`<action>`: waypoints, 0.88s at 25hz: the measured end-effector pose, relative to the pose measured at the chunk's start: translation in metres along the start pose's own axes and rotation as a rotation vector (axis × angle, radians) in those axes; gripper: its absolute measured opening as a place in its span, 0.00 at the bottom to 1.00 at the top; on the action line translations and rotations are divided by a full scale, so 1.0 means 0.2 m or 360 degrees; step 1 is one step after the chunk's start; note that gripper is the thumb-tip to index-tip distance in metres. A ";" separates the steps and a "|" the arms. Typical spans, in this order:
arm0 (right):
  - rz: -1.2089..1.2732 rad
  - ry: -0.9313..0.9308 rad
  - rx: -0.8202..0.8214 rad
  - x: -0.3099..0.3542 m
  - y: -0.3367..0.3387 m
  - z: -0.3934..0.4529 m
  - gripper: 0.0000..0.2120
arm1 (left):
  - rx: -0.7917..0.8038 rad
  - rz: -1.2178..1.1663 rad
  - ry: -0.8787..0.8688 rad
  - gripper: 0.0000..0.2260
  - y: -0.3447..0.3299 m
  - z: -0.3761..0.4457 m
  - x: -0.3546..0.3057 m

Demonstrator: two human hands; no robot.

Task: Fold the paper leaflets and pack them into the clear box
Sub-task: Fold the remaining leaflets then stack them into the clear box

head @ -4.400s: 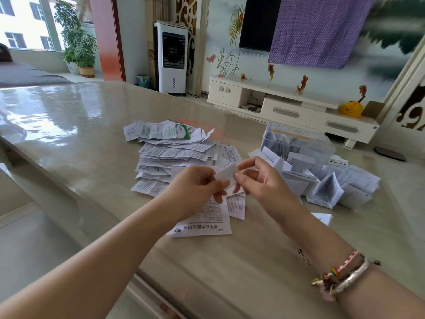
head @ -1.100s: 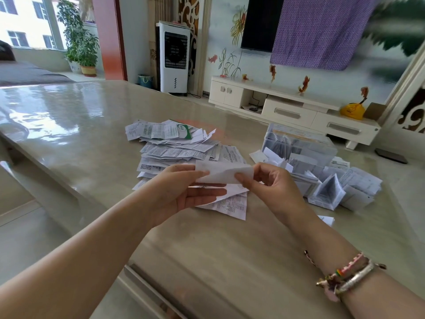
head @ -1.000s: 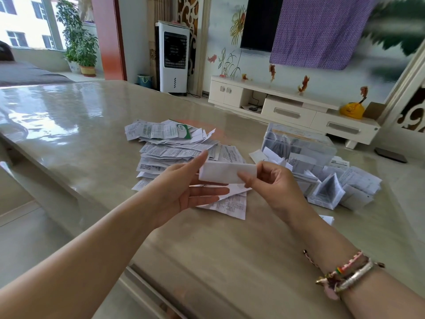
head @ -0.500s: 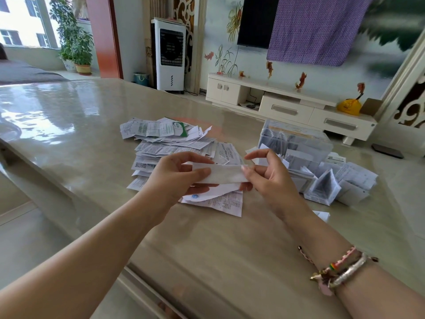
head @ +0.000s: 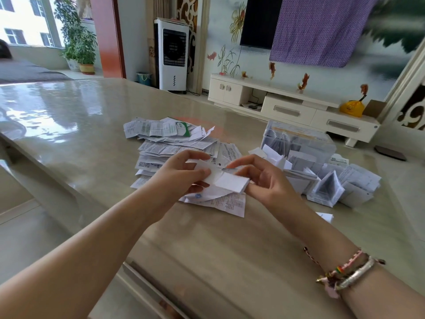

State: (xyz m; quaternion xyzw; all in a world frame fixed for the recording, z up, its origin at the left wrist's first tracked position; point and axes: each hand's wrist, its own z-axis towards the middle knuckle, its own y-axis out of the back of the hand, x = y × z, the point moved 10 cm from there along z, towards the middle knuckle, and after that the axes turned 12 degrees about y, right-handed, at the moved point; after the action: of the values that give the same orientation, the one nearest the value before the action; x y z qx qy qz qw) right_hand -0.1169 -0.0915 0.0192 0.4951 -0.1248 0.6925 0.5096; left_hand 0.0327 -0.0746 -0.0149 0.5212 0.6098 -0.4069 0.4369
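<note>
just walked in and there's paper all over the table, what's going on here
A person is folding paper leaflets by hand. Both the left hand and the right hand pinch one folded leaflet above the table. A pile of unfolded leaflets lies behind the hands. To the right stands the clear box, partly filled, with more folded leaflets heaped on the table beside it.

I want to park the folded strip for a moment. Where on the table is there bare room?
Bare table lies near the edge, in front of the flat leaflet pile, and across the wide stretch left of that pile. It is crowded on the right, where folded leaflets ring the clear box.
</note>
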 end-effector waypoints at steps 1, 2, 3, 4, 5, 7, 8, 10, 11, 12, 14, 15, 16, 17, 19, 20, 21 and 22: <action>-0.0069 0.0027 0.0030 0.00 -0.01 0.00 0.13 | 0.0015 0.0042 0.0002 0.12 -0.01 0.00 0.01; -0.0123 0.0040 0.0048 0.00 -0.01 -0.01 0.09 | 0.0018 0.0059 0.0002 0.13 -0.02 0.01 0.01; -0.0142 0.0030 0.0058 0.00 -0.01 -0.01 0.05 | 0.0008 0.0051 0.0000 0.14 -0.02 0.01 0.01; -0.0146 0.0001 0.0039 0.00 0.00 -0.01 0.05 | -0.0008 0.0021 -0.0002 0.14 -0.01 0.01 0.01; -0.0146 -0.0036 0.0004 0.00 0.00 -0.01 0.09 | -0.0025 -0.0020 -0.0003 0.15 0.00 0.01 0.01; -0.0164 -0.0074 -0.0081 -0.01 0.03 0.00 0.13 | -0.0008 -0.0093 -0.0009 0.14 0.00 -0.01 0.00; -0.0180 -0.0065 -0.0117 -0.01 0.03 0.00 0.14 | 0.0030 -0.0110 -0.0020 0.13 -0.01 -0.02 0.00; -0.0208 -0.0062 -0.0171 -0.02 0.04 0.01 0.11 | 0.0112 -0.0098 -0.0055 0.10 -0.05 -0.04 -0.02; -0.0235 -0.0076 -0.0188 -0.03 0.05 0.01 0.10 | 0.0134 -0.0105 -0.0068 0.09 -0.07 -0.05 -0.03; -0.0275 -0.0093 -0.0195 -0.04 0.06 0.01 0.10 | 0.0144 -0.0130 -0.0073 0.08 -0.08 -0.05 -0.03; -0.0352 -0.0111 -0.0190 -0.06 0.06 0.01 0.10 | 0.0146 -0.0206 -0.0068 0.06 -0.09 -0.05 -0.03; -0.0371 -0.0113 -0.0186 -0.07 0.06 0.01 0.10 | 0.0142 -0.0238 -0.0065 0.07 -0.09 -0.05 -0.04; -0.0383 -0.0115 -0.0187 -0.07 0.06 0.01 0.10 | 0.0133 -0.0254 -0.0067 0.08 -0.09 -0.06 -0.04; -0.0379 -0.0123 -0.0195 -0.08 0.06 0.02 0.10 | 0.0110 -0.0251 -0.0082 0.08 -0.09 -0.06 -0.04; -0.0287 -0.0169 -0.0232 -0.10 0.07 0.02 0.11 | 0.0023 -0.0243 -0.0127 0.07 -0.07 -0.06 -0.04; -0.0239 -0.0205 -0.0227 -0.12 0.06 0.01 0.13 | -0.0030 -0.0254 -0.0137 0.07 -0.05 -0.06 -0.05; -0.0225 -0.0228 -0.0188 -0.13 0.05 0.01 0.15 | -0.0073 -0.0273 -0.0136 0.07 -0.03 -0.05 -0.04; -0.0246 -0.0226 -0.0116 -0.12 0.03 0.00 0.16 | -0.0100 -0.0290 -0.0128 0.06 -0.02 -0.05 -0.04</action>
State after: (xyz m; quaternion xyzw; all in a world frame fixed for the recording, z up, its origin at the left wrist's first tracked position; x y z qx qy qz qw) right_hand -0.1210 -0.1084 0.0019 0.5323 -0.1471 0.6093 0.5691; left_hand 0.0282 -0.0678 -0.0040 0.4329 0.6492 -0.4460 0.4384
